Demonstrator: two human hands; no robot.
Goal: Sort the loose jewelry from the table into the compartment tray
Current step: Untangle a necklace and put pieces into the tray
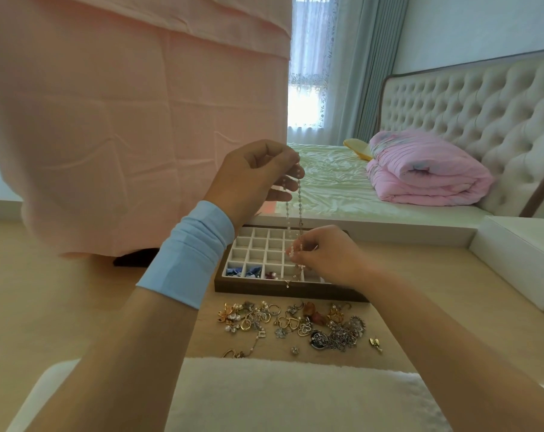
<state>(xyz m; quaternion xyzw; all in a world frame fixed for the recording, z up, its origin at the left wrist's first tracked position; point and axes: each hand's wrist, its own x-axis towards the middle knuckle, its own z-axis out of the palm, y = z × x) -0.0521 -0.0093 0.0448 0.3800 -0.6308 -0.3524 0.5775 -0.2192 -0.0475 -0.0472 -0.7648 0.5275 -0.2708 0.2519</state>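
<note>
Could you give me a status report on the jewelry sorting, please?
Left hand pinches bead necklace high; right hand holds its lower end over tray. Loose pile unsorted. No obstruction seen.

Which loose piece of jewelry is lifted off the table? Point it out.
The beaded chain, strung between the raised left hand and the lower right hand above the compartment tray. The other loose pieces lie on the table.

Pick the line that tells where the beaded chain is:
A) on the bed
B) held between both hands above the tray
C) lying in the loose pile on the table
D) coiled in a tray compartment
B: the left hand pinches the top of the beaded chain and the right hand pinches its lower part, so it hangs over the compartment tray.
</note>
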